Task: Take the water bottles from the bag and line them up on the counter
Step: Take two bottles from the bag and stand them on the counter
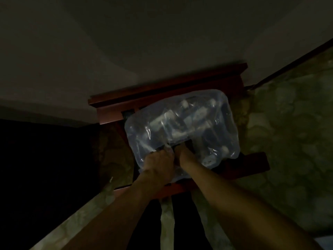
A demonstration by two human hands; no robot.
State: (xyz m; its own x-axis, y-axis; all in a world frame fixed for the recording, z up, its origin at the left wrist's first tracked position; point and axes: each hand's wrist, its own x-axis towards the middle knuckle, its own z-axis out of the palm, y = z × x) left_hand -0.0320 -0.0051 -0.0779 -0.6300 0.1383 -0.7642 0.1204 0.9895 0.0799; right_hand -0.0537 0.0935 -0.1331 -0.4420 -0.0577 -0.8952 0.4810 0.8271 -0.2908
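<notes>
A clear bluish plastic bag (221,114) full of water bottles (167,120) rests on a dark red wooden chair (162,92). Several bottles lie jumbled inside, their shapes blurred by the plastic. My left hand (158,165) grips the bag's near edge at its opening. My right hand (180,150) reaches into the opening, its fingers hidden inside the bag, so what they hold cannot be made out. The scene is very dim.
The chair's backrest stands against a pale wall (162,42). A patterned greenish floor (288,132) spreads to the right and below. A dark area (45,159) fills the left. A dark baseboard runs along the wall at upper right.
</notes>
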